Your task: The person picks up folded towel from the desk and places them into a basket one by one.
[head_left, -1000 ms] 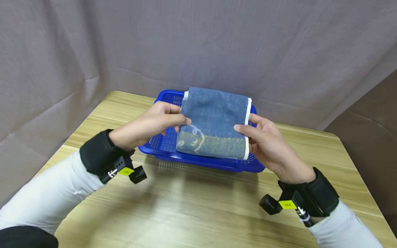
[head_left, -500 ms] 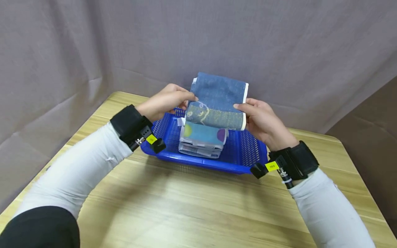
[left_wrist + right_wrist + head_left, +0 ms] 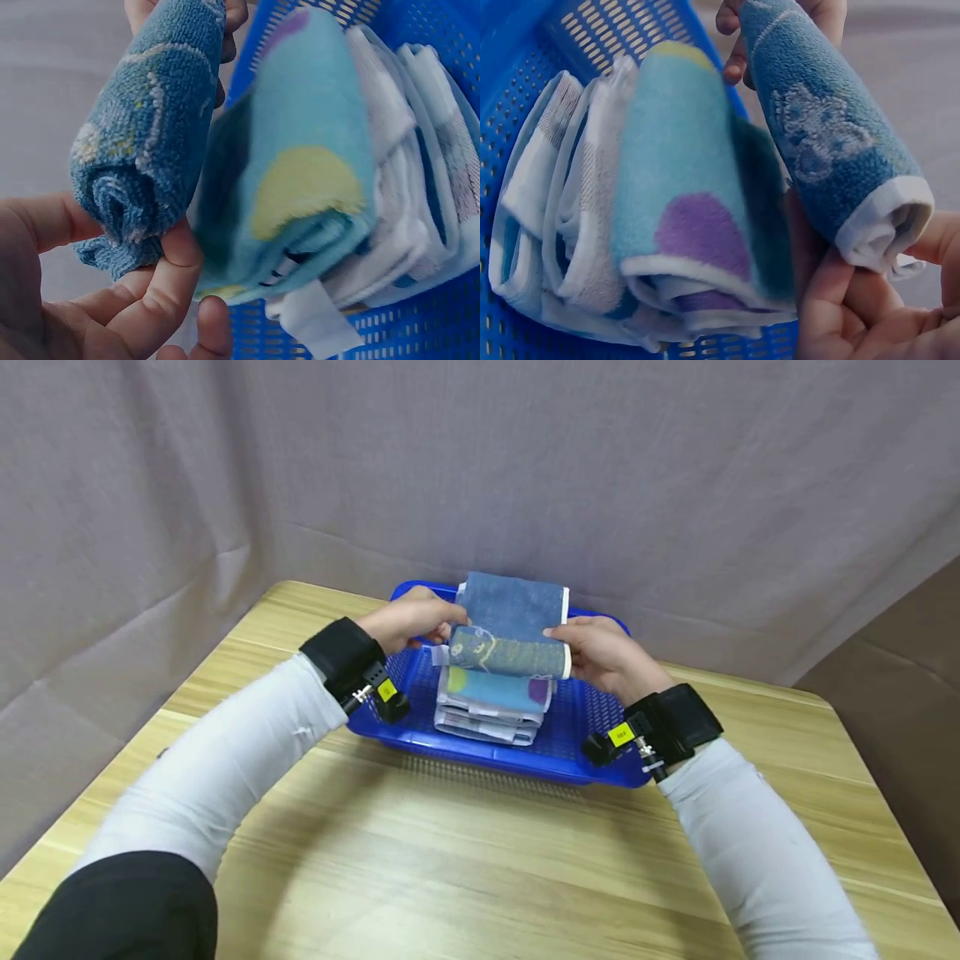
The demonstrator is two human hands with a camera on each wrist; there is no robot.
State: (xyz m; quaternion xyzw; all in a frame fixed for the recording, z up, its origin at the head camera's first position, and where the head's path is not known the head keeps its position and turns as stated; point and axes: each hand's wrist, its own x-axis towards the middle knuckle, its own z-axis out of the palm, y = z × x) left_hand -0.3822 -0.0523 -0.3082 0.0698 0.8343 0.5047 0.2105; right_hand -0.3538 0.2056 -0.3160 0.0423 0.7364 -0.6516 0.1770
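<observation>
A folded dark blue towel [image 3: 517, 606] with white edging and a yellowish patterned band is held between both hands, at the back of a blue plastic basket [image 3: 480, 758]. My left hand [image 3: 416, 617] pinches its left edge, thumb on top and fingers beneath. On the opposite edge my right hand [image 3: 603, 652] grips it the same way. Just in front and below, a light blue towel [image 3: 315, 135] with yellow and purple spots stands folded in the basket. Beside it are folded whitish towels [image 3: 570, 187]. Whether the dark towel touches the basket is hidden.
The basket stands on a wooden table [image 3: 420, 860], close to a grey cloth backdrop [image 3: 540, 468]. A brown panel [image 3: 892, 652] borders the right side. Black straps with small cameras [image 3: 341, 656] wrap both wrists.
Both hands first carried the dark blue towel up and away, uncovering the folded towels in the basket. Then they lowered it behind the light blue one. Both hands still hold it.
</observation>
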